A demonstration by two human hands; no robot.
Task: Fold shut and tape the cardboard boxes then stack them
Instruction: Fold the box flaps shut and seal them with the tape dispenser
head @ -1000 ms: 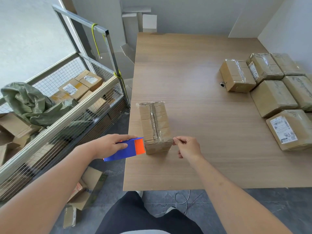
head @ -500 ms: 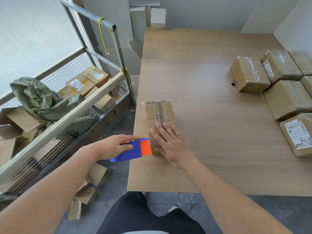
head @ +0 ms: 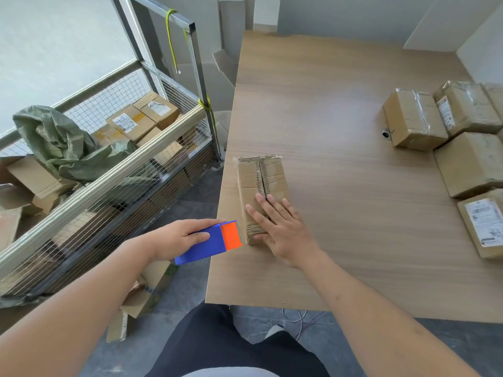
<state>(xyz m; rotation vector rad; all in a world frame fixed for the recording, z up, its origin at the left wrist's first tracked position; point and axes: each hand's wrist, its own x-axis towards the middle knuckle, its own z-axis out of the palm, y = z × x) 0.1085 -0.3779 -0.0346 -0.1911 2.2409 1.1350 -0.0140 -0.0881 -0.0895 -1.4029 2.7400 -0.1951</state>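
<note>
A small cardboard box lies near the left edge of the wooden table, its top flaps folded shut with tape along the seam. My right hand lies flat on the near end of the box, fingers straight and spread. My left hand grips a blue and orange tape dispenser, held just left of the box's near end, its orange tip close to the box.
Several taped boxes sit along the table's right side, one with a white label. A wire cage cart with boxes and a green sack stands left of the table. Loose cardboard lies on the floor beneath it.
A second ago my right hand pinched at the box's near right corner; it has since moved onto the top and now lies flat there. The dispenser stays beside the box.
</note>
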